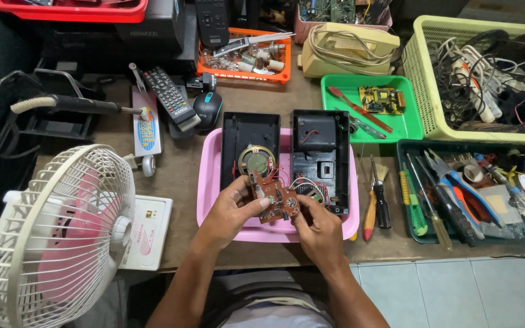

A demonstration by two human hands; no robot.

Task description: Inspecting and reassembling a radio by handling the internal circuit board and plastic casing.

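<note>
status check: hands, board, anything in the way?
Both hands on the circuit board: left hand, right hand, board held over the pink tray. Wires run to the open case halves. Nothing in the way.

brown circuit board [273,203], wires attached, held tilted over pink tray [208,194]

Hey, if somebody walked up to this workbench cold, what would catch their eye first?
Probably the pink tray at the table's centre, holding two black casing halves, with the left hand and right hand gripping a brown circuit board over it. Next, the white fan looming at the lower left. The tool-filled dark green tray sits at the right.
</note>
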